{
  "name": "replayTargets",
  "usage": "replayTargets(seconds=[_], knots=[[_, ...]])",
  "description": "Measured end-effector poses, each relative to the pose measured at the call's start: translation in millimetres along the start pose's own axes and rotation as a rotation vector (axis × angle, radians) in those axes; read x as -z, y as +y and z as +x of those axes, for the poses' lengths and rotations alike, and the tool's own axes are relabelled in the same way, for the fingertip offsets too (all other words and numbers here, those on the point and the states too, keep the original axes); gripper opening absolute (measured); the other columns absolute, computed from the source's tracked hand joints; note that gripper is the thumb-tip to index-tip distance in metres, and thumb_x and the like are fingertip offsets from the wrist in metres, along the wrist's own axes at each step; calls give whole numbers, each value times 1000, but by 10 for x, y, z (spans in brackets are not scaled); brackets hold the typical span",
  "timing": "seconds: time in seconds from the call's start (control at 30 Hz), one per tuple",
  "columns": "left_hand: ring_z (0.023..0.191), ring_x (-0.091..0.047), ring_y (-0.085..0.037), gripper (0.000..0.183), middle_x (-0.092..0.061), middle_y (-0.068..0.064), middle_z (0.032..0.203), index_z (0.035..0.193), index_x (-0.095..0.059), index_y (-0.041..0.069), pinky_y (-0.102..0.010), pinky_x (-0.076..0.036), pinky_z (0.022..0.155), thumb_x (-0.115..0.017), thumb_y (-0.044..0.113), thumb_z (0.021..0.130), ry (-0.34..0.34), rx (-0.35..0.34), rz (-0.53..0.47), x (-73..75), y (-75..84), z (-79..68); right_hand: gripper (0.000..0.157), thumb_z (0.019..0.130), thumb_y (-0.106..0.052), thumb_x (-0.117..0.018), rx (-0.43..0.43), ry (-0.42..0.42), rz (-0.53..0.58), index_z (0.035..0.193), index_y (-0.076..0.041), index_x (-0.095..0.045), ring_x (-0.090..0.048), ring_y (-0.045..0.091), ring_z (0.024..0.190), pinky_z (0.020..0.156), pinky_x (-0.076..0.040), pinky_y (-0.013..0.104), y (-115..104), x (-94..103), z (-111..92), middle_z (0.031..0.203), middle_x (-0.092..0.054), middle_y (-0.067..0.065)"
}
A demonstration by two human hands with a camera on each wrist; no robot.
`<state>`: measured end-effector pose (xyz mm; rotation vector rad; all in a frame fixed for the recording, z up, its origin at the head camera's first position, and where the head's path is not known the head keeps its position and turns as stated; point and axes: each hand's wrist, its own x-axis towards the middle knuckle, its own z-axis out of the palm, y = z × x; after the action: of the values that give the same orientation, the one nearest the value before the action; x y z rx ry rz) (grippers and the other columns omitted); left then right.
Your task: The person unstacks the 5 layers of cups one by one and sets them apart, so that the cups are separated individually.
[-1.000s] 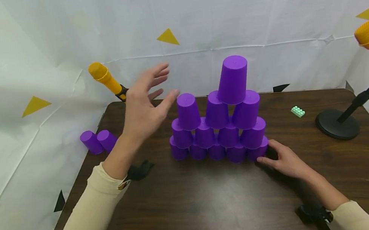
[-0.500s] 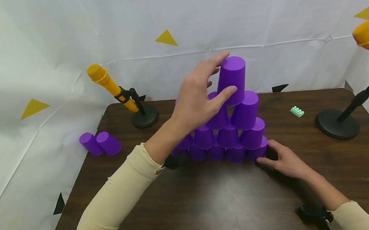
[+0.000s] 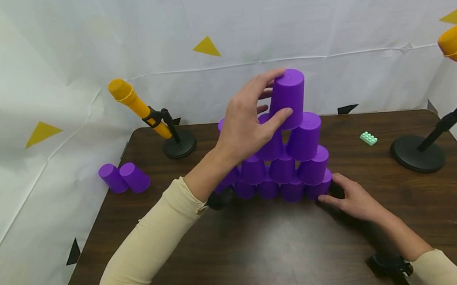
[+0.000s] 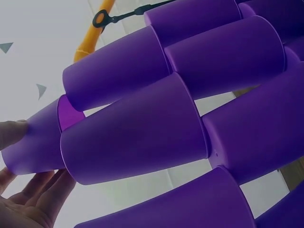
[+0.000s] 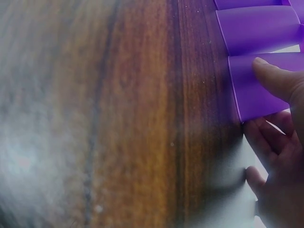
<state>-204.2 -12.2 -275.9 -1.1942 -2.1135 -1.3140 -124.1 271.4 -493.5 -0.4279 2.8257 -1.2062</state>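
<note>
Upside-down purple cups form a stepped wall in the middle of the table. A single purple cup point(image 3: 296, 95) tops it, straddling two cups, one of them the cup point(image 3: 305, 137) at the right. My left hand point(image 3: 241, 124) holds this top cup from the left, thumb in front and fingers behind; the left wrist view shows the thumb and fingers around the cup point(image 4: 35, 142). Part of the wall is hidden behind that hand. Low at the right end, my right hand point(image 3: 353, 199) holds the bottom-row corner cup point(image 5: 256, 90) between thumb and fingers.
Two more purple cups point(image 3: 135, 177) stand at the table's left edge. Yellow microphones on black stands are at the back left point(image 3: 179, 143) and right point(image 3: 418, 154). A mint-green toy brick point(image 3: 368, 138) lies at the back right. White sheeting point(image 3: 323, 9) hangs behind the table.
My left hand has swung right from the wall's left side to the top cup and taken hold of it. The right hand stays at the bottom corner cup.
</note>
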Motion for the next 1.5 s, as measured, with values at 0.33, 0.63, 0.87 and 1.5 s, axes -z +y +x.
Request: replayTargets(seconds=[0.33, 0.63, 0.87, 1.5], knots=[[110, -60, -14, 57, -57, -6, 130, 139, -48, 8, -25, -55, 80, -73, 16, 88, 35, 31, -58, 42, 48, -12, 61, 90, -27, -73, 9, 7, 5, 139, 0, -48, -50, 42, 123, 99, -38, 62, 10, 5, -12, 127, -58, 22], [105, -64, -20, 55, -58, -9, 127, 134, -52, 3, -33, -57, 78, -76, 9, 85, 276, -64, 21, 639, 31, -348, 60, 89, -26, -74, 18, 18, 3, 138, 0, -49, -51, 42, 122, 99, -38, 62, 14, 8, -7, 127, -58, 22], [97, -67, -21, 53, -61, -7, 120, 128, -55, 0, -32, -58, 76, -78, 6, 81, 471, 54, 184, 1098, -173, -766, 60, 89, -26, -74, 12, 20, 8, 138, -1, -49, -50, 42, 123, 99, -38, 62, 14, 6, -15, 127, -57, 22], [94, -63, -28, 54, -62, -14, 107, 121, -60, 11, -45, -58, 70, -85, 22, 75, 437, 559, 597, 1266, -1622, -2298, 60, 89, -26, -74, 10, 28, 12, 138, -1, -49, -50, 41, 123, 99, -37, 62, 28, -52, -22, 127, -57, 21]])
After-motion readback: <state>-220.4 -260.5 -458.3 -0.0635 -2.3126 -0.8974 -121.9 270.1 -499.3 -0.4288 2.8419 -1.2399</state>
